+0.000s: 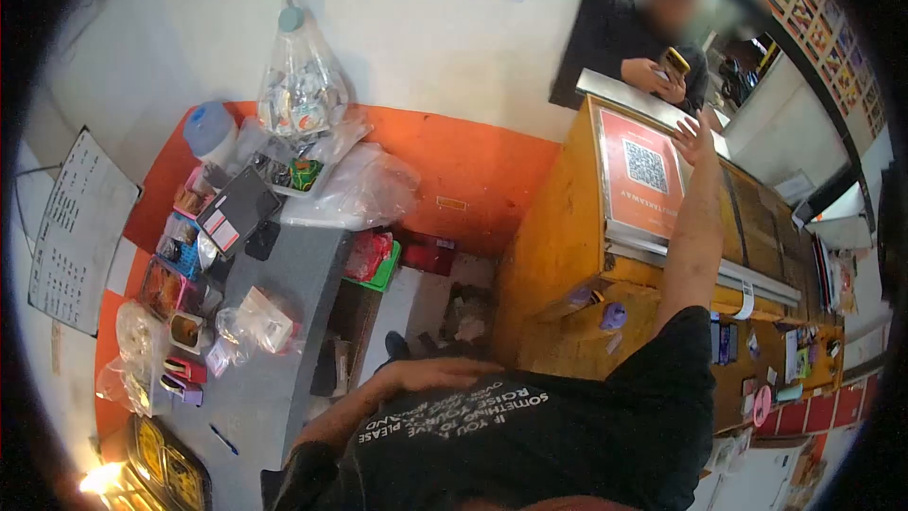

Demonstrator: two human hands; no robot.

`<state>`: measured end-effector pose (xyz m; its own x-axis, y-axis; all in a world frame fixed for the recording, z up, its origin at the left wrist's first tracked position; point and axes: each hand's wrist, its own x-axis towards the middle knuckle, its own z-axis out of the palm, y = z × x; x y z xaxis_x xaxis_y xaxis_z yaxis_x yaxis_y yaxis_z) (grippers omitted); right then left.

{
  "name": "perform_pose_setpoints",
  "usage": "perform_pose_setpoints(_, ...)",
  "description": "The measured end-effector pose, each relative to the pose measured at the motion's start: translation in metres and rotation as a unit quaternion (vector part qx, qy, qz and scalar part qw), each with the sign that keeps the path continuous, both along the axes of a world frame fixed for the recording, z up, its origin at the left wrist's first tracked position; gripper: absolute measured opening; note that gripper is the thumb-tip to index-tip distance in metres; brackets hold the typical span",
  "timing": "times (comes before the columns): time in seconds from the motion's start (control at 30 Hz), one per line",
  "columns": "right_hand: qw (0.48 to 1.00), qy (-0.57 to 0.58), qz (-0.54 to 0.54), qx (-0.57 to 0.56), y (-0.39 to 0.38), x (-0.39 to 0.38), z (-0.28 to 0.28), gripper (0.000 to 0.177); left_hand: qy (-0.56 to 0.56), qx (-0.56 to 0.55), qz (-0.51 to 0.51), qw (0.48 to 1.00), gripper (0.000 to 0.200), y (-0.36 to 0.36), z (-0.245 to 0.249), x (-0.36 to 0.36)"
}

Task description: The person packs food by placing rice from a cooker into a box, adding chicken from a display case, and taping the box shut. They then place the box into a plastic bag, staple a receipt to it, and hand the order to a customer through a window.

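Observation:
My right arm is stretched out over the wooden counter (558,199). Its hand (695,139) is raised near the counter's top ledge (643,104), fingers apart, with nothing visible in it. Beside that arm stands an orange sign with a QR code (646,167). Just beyond my right hand, a person (619,33) in dark clothing holds a phone (676,61) in both hands at the window. My left hand (443,375) lies flat against the front of my black T-shirt (530,454), holding nothing that I can see.
On the left, a grey table (255,407) bears a tablet (236,211), plastic packets (260,324), a stapler (185,369) and a pen (224,439). A bag of packets (301,95) hangs on the wall. Low between table and counter sits a green tray (383,270).

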<state>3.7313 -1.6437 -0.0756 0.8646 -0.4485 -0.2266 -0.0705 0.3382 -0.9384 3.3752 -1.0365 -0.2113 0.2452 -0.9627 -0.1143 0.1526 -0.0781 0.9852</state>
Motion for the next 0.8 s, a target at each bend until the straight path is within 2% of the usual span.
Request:
perform_pose_setpoints(0.1, 1.000, 0.003, -0.007, -0.029, 0.010, 0.010, -0.004, 0.070, -0.019, -0.004, 0.006, 1.000, 0.074, 0.008, 0.000, -0.002)
perform_pose_setpoints(0.23, 1.000, -0.008, -0.009, -0.015, 0.016, 0.025, -0.005, 0.073, -0.008, 0.019, 0.012, 1.000, 0.076, 0.017, -0.007, -0.005)
perform_pose_setpoints(0.3, 0.998, -0.011, -0.048, 0.025, 0.020, 0.031, -0.005, 0.074, -0.047, 0.027, 0.012, 0.998, 0.077, 0.022, -0.011, -0.009)
perform_pose_setpoints(0.43, 0.993, -0.046, -0.034, 0.100, 0.038, 0.028, 0.002, 0.086, -0.058, 0.014, 0.033, 0.998, 0.078, 0.029, -0.007, -0.017)
perform_pose_setpoints(0.63, 0.987, -0.019, -0.081, 0.134, 0.068, 0.021, 0.002, 0.089, -0.043, 0.049, 0.039, 0.997, 0.083, 0.033, -0.001, -0.021)
perform_pose_setpoints(0.67, 0.990, -0.036, -0.040, 0.126, 0.049, 0.031, -0.018, 0.078, -0.036, 0.044, 0.039, 0.998, 0.084, 0.033, -0.005, -0.023)
perform_pose_setpoints(0.7, 0.990, -0.035, -0.042, 0.127, 0.047, 0.032, -0.023, 0.078, -0.029, 0.040, 0.038, 0.998, 0.085, 0.033, -0.006, -0.025)
perform_pose_setpoints(0.77, 0.996, 0.003, 0.088, -0.006, 0.043, 0.032, -0.027, 0.063, -0.026, 0.036, 0.029, 0.999, 0.085, 0.035, -0.001, -0.025)
perform_pose_setpoints(0.8, 0.992, 0.000, 0.119, -0.039, 0.052, 0.019, -0.019, 0.054, -0.025, 0.031, 0.022, 0.999, 0.085, 0.035, 0.000, -0.025)
